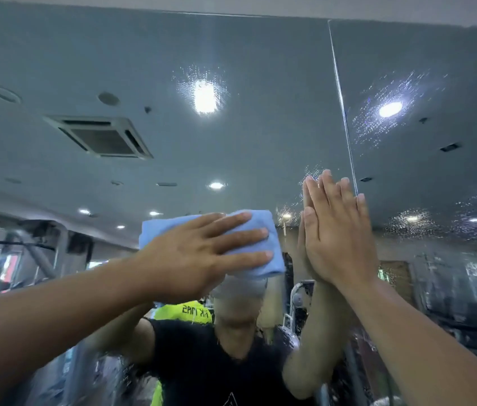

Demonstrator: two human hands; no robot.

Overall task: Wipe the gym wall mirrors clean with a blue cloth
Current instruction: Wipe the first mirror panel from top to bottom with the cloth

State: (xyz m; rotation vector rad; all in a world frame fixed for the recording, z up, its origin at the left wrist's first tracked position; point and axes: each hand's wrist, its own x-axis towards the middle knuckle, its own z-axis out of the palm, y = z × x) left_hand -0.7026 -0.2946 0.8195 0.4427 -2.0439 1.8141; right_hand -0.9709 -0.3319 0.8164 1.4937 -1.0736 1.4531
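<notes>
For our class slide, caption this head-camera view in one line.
Left hand presses a blue cloth flat on the droplet-speckled mirror while the right hand braces beside the seam.

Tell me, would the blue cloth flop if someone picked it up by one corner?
Probably floppy: the blue cloth is folded into a soft pad, its edges bulging under the flat left hand. It likely weighs little, since spread fingers alone pin it to the mirror. It should slide easily, as the mirror looks wet with droplets.
</notes>
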